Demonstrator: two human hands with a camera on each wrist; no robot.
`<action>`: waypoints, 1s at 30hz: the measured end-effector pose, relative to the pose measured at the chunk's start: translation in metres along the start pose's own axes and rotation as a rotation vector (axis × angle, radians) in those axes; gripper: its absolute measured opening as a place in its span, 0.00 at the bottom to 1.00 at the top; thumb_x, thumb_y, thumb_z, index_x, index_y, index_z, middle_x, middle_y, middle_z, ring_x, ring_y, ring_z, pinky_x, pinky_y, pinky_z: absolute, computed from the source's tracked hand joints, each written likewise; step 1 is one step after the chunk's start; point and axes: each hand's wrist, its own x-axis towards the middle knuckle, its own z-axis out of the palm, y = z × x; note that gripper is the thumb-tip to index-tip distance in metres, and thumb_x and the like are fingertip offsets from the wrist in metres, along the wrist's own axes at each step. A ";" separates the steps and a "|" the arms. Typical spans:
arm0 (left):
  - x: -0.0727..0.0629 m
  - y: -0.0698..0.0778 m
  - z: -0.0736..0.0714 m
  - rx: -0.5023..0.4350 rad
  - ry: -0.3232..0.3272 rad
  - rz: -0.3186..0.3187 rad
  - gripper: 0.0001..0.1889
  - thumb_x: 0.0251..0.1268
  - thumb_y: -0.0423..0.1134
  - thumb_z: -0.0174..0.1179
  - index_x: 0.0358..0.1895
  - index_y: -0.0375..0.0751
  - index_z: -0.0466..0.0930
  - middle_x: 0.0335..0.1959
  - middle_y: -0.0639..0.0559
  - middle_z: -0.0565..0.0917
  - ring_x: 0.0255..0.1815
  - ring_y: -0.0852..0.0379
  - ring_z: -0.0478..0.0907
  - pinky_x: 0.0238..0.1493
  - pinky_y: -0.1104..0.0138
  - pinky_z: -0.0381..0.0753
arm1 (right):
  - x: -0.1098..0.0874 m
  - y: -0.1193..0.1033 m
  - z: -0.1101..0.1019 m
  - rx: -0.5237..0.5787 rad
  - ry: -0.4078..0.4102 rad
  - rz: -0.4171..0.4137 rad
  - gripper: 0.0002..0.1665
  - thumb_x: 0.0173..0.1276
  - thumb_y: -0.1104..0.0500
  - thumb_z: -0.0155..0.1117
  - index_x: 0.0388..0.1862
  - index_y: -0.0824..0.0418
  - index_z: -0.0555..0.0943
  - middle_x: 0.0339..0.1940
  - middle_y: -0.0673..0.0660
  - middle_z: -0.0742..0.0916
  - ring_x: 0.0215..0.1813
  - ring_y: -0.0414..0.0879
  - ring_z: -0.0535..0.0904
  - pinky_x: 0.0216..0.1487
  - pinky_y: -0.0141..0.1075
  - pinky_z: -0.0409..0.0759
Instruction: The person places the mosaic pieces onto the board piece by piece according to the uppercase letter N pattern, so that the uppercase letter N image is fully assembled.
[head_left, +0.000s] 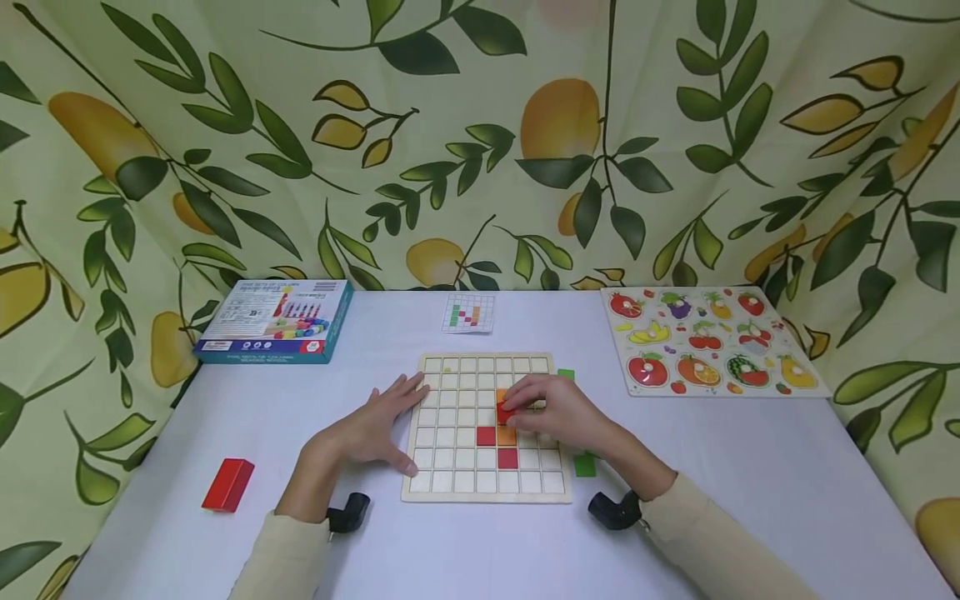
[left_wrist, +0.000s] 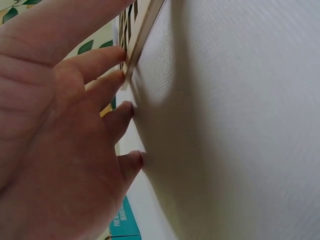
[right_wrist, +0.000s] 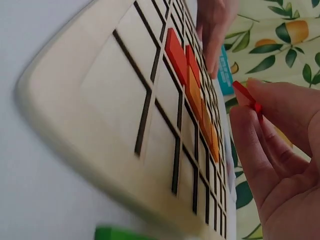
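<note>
A wooden grid board (head_left: 487, 498) lies on the white table. My left hand (head_left: 371, 429) has its fingers spread along the board's left side, fingertips and thumb at its edge; in the left wrist view the fingers are straight. My right hand (head_left: 558, 408) pinches a red square tile (right_wrist: 244, 94) between thumb and fingers, above the board over the orange column. Set in the grid are a red tile (head_left: 486, 436), another red tile (head_left: 507, 458) and orange tiles (head_left: 507, 437), partly hidden by the right hand.
Green tiles (head_left: 585, 465) lie along the board's right side, partly behind the right arm. A pattern card (head_left: 468, 314) lies beyond the board. A red block (head_left: 228, 485) is at left, a boxed game (head_left: 273, 321) at back left, a fruit puzzle (head_left: 712, 343) at back right.
</note>
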 end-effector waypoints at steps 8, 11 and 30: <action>0.002 0.000 -0.001 0.014 -0.010 -0.007 0.62 0.37 0.49 0.85 0.81 0.44 0.59 0.87 0.49 0.49 0.88 0.41 0.37 0.84 0.37 0.36 | 0.017 -0.013 0.024 -0.056 0.032 -0.043 0.07 0.62 0.58 0.78 0.40 0.51 0.91 0.41 0.46 0.91 0.47 0.40 0.84 0.49 0.30 0.85; 0.001 0.001 -0.001 0.013 -0.007 -0.011 0.62 0.37 0.49 0.85 0.80 0.44 0.59 0.87 0.49 0.49 0.88 0.40 0.38 0.84 0.37 0.36 | 0.021 -0.016 0.031 -0.094 0.041 -0.048 0.07 0.61 0.57 0.78 0.38 0.50 0.91 0.38 0.44 0.91 0.40 0.39 0.81 0.42 0.27 0.81; 0.004 0.009 0.002 0.018 0.006 -0.079 0.62 0.36 0.47 0.86 0.80 0.45 0.60 0.87 0.52 0.49 0.88 0.43 0.39 0.83 0.39 0.51 | 0.029 -0.021 0.050 -0.316 0.068 -0.005 0.09 0.59 0.54 0.80 0.39 0.50 0.92 0.32 0.44 0.91 0.33 0.36 0.74 0.35 0.28 0.73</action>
